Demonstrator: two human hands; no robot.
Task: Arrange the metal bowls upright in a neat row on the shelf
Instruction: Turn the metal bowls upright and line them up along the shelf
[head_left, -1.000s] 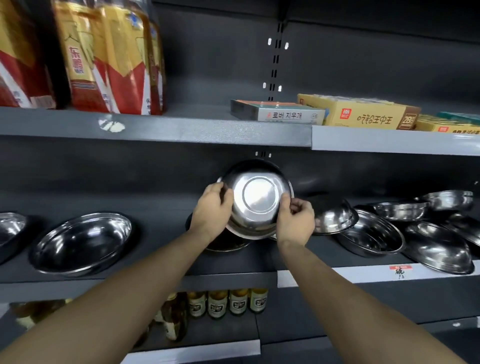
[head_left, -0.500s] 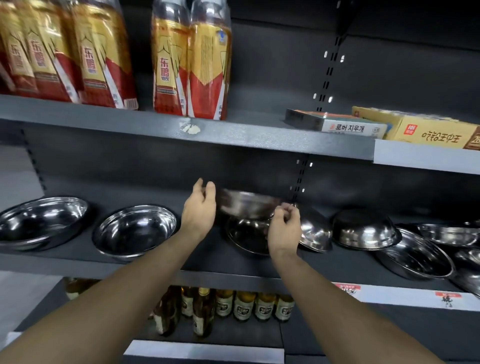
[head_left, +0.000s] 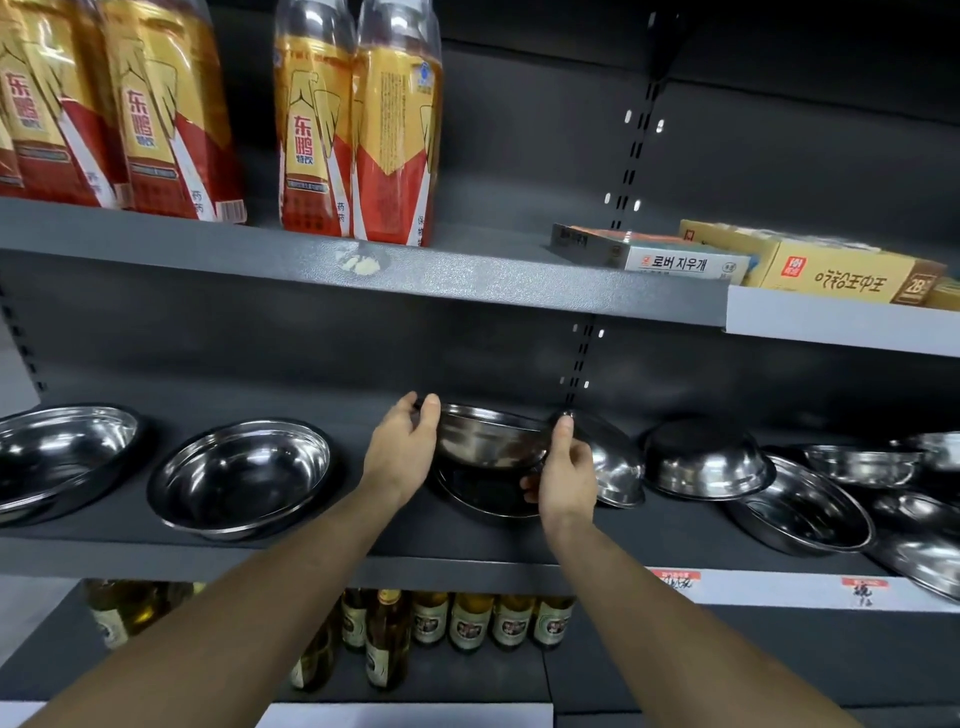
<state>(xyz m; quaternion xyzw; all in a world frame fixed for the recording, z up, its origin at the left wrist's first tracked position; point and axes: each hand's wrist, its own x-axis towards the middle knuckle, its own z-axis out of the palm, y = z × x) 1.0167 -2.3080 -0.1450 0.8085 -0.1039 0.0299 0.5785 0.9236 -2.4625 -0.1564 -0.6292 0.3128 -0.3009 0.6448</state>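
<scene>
Grey metal shelf (head_left: 467, 564) holds shiny steel bowls. Two upright bowls (head_left: 241, 475) sit at the left, and a messy pile (head_left: 800, 499) lies at the right. In the middle, the left hand (head_left: 402, 449) and right hand (head_left: 563, 475) grip one bowl (head_left: 488, 439) by its rim, upright, just above another bowl (head_left: 485, 493).

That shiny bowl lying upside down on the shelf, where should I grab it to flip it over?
Probably by the rim. The upside-down bowl sits mouth down, and its domed bottom looks smooth and slippery, so fingers would likely slide off. Come from the front of the shelf, hook fingertips under the flared rim on two opposite sides, then lift and turn it.
</scene>
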